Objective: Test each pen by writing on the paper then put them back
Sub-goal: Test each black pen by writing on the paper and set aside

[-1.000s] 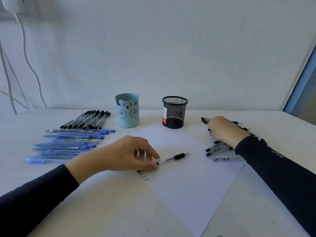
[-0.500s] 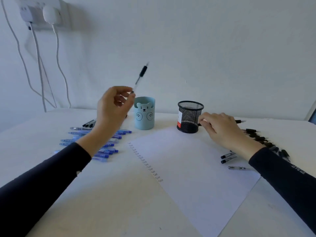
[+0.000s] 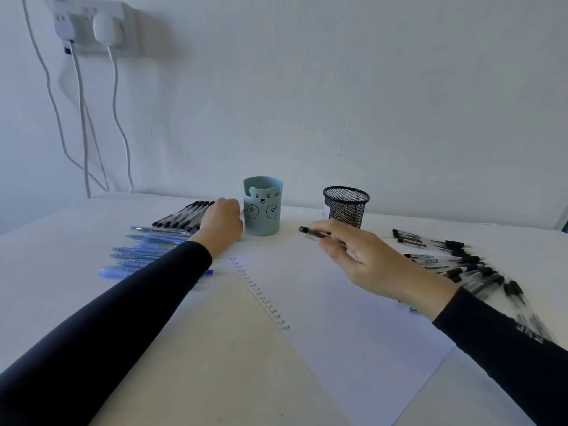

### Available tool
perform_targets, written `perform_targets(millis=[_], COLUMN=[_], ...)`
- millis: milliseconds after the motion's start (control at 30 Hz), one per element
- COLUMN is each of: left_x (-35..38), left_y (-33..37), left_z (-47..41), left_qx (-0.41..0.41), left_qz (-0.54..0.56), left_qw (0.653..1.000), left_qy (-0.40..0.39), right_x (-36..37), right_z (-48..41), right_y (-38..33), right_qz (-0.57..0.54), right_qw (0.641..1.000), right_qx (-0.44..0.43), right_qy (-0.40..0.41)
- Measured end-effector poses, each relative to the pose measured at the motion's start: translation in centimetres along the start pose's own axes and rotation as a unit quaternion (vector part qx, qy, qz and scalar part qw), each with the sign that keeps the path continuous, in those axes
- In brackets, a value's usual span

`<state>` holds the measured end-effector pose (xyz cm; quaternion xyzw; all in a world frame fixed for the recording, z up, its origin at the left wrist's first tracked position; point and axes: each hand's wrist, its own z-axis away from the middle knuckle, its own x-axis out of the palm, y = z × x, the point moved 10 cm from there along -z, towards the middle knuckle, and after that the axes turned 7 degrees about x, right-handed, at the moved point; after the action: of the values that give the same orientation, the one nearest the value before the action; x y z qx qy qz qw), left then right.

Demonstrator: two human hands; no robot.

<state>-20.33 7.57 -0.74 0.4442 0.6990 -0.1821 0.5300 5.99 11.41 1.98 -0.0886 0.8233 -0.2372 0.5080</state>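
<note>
Paper (image 3: 338,318) is lying nearest us. Above its far edge our right hand (image 3: 368,259) is pinching a black pen (image 3: 313,232). Farther, our left hand (image 3: 221,224) is resting by the black pen row (image 3: 181,216), beside the bear cup (image 3: 262,210); we cannot tell its fingers' grip.

Single head-worn wide-angle view is looking forward and down across the surface (image 3: 61,256) toward the wall (image 3: 307,87). It is sitting close in, the left sleeve (image 3: 107,318) and right sleeve (image 3: 507,348) entering from the bottom corners.
</note>
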Motion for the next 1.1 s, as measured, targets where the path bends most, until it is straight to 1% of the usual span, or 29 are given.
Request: perform_targets(millis=[67,100,200,267,400,533,633,667,733,767,833,900,967,1033,1100], left_x=[0.4,0.5,0.1,-0.4,-0.8,-0.9,-1.3,-1.5,-2.0,-2.1,-1.9,-0.9,0.4,1.0,1.0], left_y=[0.3,0.2,-0.6,-1.5,-2.2,-2.5,-2.0,-1.6,-0.4,0.3,2.1,4.2,5.8,6.6,6.9], left_z=[0.2,0.1,0.1,0.2,0.2,0.4,0.9,1.1,1.6,2.1,3.9,6.1,8.3,9.5,9.7], left_qx=[0.010,0.012,0.009,-0.004,-0.012,-0.007,0.000,0.007,0.038,0.059,0.115,0.184,0.232,0.250,0.252], left_qz=[-0.044,-0.062,-0.103,-0.099,-0.102,-0.078,-0.061,-0.051,-0.008,0.017,0.041,0.050,0.071,0.078,0.080], left_qw=[0.999,0.998,0.994,0.995,0.995,0.997,0.998,0.999,0.999,0.998,0.992,0.981,0.967,0.959,0.958], left_qy=[-0.021,-0.026,-0.028,-0.018,-0.008,-0.001,0.003,0.008,0.026,0.032,0.017,-0.029,-0.082,-0.108,-0.114], right_x=[-0.3,-0.6,-1.1,-1.1,-0.9,0.4,0.3,0.7,2.2,2.9,3.9,4.7,5.5,6.1,6.4], right_z=[-0.1,-0.1,0.0,0.1,0.0,0.1,0.1,0.2,0.5,0.7,1.2,1.4,1.7,2.0,2.1], right_y=[0.5,0.9,1.8,2.0,1.8,0.4,-1.1,-1.4,-1.4,-1.3,-1.3,-1.7,-2.2,-2.5,-2.8], right_qz=[0.030,0.020,-0.114,-0.153,-0.182,-0.231,-0.261,-0.295,-0.368,-0.371,-0.355,-0.358,-0.334,-0.290,-0.275], right_qw=[0.999,0.998,0.985,0.976,0.971,0.964,0.958,0.948,0.914,0.908,0.909,0.907,0.915,0.931,0.938], right_qx=[0.032,0.057,0.128,0.151,0.151,0.126,0.114,0.120,0.153,0.168,0.179,0.172,0.163,0.158,0.158], right_qy=[0.013,0.018,0.025,0.024,0.025,-0.048,-0.022,-0.032,-0.081,-0.102,-0.124,-0.138,-0.156,-0.156,-0.139])
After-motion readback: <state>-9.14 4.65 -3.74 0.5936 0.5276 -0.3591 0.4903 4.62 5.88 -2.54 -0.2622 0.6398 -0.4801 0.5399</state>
